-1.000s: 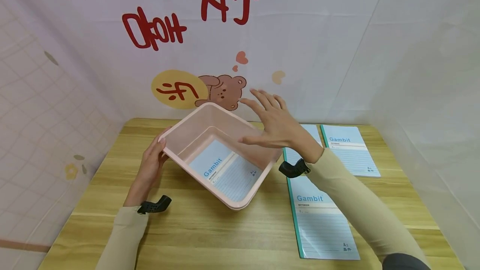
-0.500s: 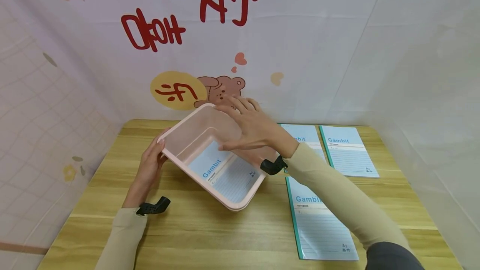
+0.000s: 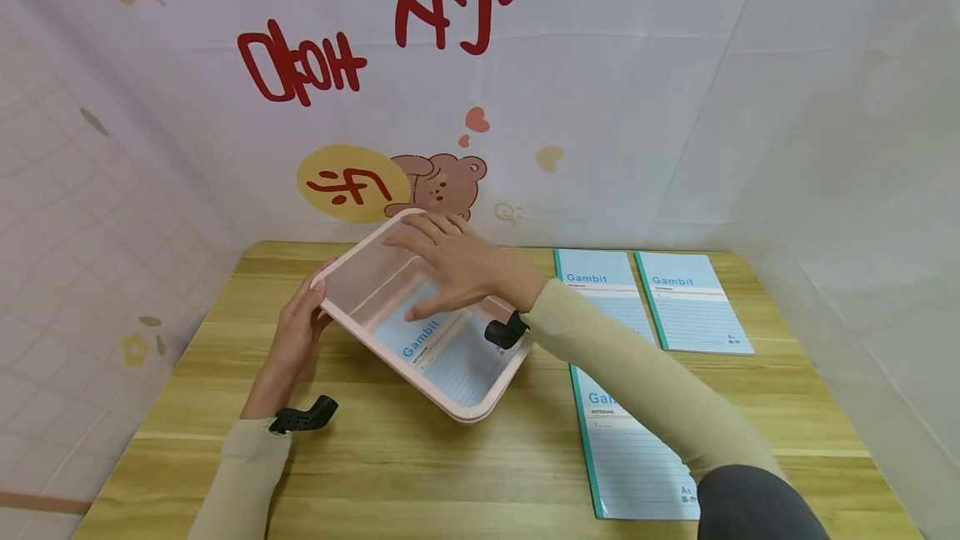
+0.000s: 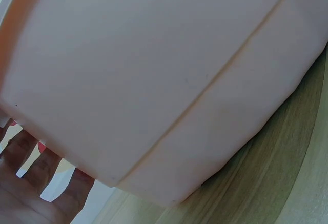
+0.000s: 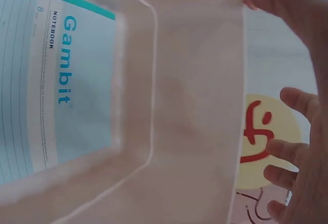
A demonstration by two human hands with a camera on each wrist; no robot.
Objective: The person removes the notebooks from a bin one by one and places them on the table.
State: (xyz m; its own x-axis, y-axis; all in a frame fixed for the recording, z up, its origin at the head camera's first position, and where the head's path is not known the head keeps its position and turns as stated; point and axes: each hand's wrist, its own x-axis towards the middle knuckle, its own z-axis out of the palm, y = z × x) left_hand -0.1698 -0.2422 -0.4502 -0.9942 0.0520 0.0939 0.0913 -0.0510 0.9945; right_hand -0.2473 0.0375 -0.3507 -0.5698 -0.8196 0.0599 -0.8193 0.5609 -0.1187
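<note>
A pink plastic bin (image 3: 375, 273) is held tilted above the wooden table, its opening toward me. My left hand (image 3: 300, 319) grips its left corner, thumb over the rim and fingers (image 4: 77, 188) against the outside wall. Inside the bin lies a blue Gambit notebook (image 3: 457, 365), partly hidden in the head view by my right hand. The right hand (image 3: 457, 269) hovers over the bin's opening with spread fingers, holding nothing. In the right wrist view its fingers (image 5: 287, 152) stand apart beyond the bin's rim.
On the table's right side lie a back-left notebook (image 3: 600, 277), a back-right notebook (image 3: 697, 307) and a front notebook (image 3: 630, 465), partly covered by my right sleeve (image 3: 637, 382). A white printed cloth (image 3: 600, 90) hangs behind the table (image 3: 390, 482).
My right hand has moved left and slightly down, from the bin's right side to over its opening. The left hand and the bin have stayed nearly still.
</note>
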